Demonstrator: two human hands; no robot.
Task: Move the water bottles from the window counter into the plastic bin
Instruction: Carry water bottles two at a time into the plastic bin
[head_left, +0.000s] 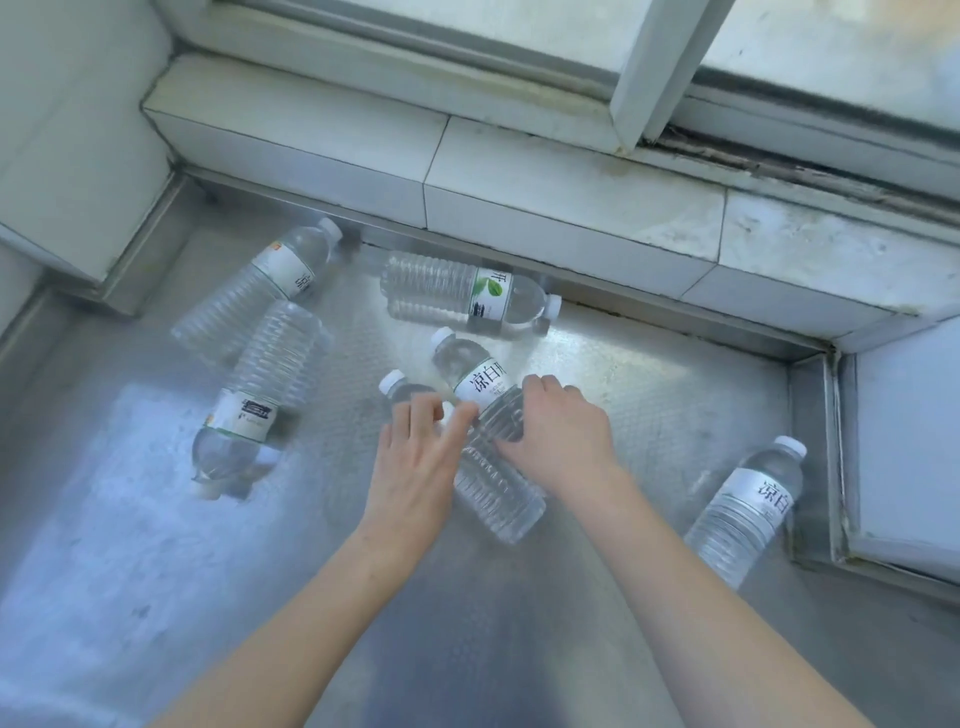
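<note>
Counter: textured steel under the window, glossy and smooth enough that a round bottle can roll or slide when nudged.
Plastic bin: not in view, so its side cannot be told.
Bottles: six lie on their sides on the counter, all looking full, so probably fairly heavy for their size; the ribbed clear walls likely give under a hard squeeze.
Centre bottle: largest in view, cap pointing away, label facing up; best taken round the ribbed body just below the label, where the ridges resist slipping.
Second centre bottle: only its cap and shoulder show, just beside the first; the rest is hidden by the left hand.
Outer bottles: one near the right wall, one by the sill, two overlapping at left.
Right hand: curled over the centre bottle at its label edge, apparently closing on it, though blur hides the fingertips.
Left hand: fingers straight and spread over the second bottle, grasping nothing yet.
</note>
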